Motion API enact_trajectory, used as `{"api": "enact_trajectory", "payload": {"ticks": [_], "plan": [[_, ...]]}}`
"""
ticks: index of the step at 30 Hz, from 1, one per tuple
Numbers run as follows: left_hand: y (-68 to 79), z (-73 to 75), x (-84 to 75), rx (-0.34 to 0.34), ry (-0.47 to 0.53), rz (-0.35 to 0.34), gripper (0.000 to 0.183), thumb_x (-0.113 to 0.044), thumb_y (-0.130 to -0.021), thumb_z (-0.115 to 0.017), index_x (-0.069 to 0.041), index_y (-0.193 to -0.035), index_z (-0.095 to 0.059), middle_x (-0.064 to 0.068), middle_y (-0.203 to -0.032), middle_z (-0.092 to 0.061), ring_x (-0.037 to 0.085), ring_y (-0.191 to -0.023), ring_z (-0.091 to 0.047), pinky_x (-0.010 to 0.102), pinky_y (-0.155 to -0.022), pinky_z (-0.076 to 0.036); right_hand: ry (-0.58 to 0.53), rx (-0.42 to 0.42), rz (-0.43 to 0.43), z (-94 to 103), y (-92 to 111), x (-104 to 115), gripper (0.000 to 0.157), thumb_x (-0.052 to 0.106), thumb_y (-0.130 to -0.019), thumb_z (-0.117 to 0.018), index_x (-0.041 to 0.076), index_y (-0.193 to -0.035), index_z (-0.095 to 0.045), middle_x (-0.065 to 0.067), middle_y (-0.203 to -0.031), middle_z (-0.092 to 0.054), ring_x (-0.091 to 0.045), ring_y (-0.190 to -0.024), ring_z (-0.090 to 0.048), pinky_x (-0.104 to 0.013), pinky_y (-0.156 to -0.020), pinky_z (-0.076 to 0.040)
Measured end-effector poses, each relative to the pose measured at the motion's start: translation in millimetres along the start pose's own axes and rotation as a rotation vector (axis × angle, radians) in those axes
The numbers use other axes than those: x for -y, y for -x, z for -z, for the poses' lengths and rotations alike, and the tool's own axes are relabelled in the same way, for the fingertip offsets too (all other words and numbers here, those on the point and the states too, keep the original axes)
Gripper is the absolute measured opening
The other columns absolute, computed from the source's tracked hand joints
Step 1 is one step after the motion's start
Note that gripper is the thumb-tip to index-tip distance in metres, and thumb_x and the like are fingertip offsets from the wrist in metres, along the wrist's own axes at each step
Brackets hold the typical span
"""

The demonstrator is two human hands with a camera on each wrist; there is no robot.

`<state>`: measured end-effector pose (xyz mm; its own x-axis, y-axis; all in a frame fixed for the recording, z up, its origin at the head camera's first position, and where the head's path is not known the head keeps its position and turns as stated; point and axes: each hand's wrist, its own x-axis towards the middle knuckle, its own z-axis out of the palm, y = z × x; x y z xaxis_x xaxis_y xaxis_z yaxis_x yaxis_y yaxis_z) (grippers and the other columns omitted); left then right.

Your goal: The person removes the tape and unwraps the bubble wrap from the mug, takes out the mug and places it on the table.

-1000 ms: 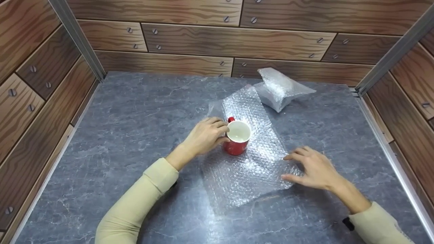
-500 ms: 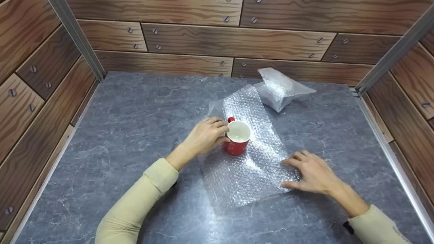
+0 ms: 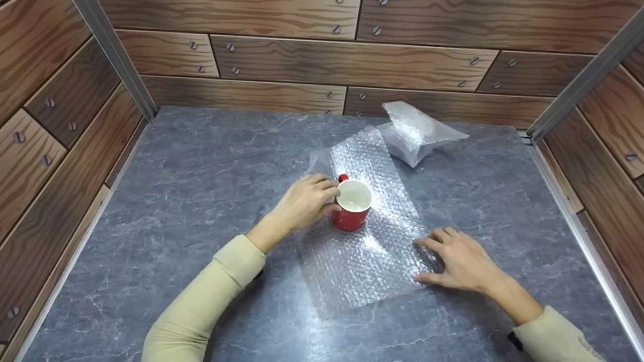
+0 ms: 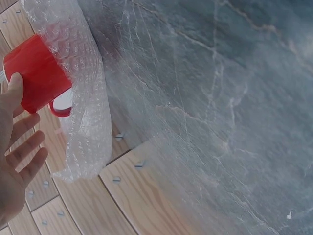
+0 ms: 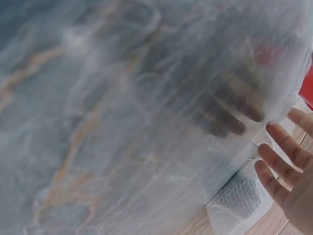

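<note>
- Mug (image 3: 350, 219): upright on the bubble wrap (image 3: 370, 266), around the middle of the surface (image 3: 201, 166), well apart from its edges.
- Hands: the left hand (image 3: 306, 200) grasps the mug; the right hand (image 3: 464, 261) is relaxed, fingers spread at the wrap's edge.
- Risk: a tug on the wrap under a loose hold could topple the mug.

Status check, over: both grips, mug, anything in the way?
Left grip holding red mug, upright on bubble wrap. Right grip at wrap's right edge, fingers spread. Wrapped bundle beside wrap's far end, apart from mug.
</note>
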<state>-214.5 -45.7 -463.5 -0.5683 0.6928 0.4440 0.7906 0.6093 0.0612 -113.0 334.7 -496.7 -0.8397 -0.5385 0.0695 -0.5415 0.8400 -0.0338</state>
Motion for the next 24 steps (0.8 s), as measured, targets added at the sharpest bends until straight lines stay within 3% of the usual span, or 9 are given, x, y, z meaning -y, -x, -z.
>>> {"api": "enact_trajectory", "payload": {"ticks": [15,24], "plan": [[-0.3,-0.3,-0.6,0.005,-0.012,-0.011,0.032,-0.040,-0.094,-0.073,-0.013,-0.111,-0.074,0.005,-0.123,-0.078,0.027,-0.120,-0.070,0.041,-0.103,-0.057,-0.008,-0.041,0.003,-9.9,4.2,-0.3,0.079,0.078,-0.078,-0.075,0.023,-0.135,-0.071,-0.003,-0.113,-0.067,-0.019,-0.099,-0.062,-0.040,-0.077,-0.059],[0.5,9.1,-2.9,0.107,-0.008,0.039,0.047,-0.048,-0.098,-0.070,-0.013,-0.129,-0.066,0.008,-0.134,-0.072,0.028,-0.128,-0.065,0.045,-0.109,-0.056,-0.033,-0.020,-0.020,-8.9,4.9,0.5,0.080,0.078,-0.078,-0.075,0.025,-0.138,-0.069,-0.002,-0.115,-0.066,-0.017,-0.099,-0.061,-0.040,-0.078,-0.058]]}}
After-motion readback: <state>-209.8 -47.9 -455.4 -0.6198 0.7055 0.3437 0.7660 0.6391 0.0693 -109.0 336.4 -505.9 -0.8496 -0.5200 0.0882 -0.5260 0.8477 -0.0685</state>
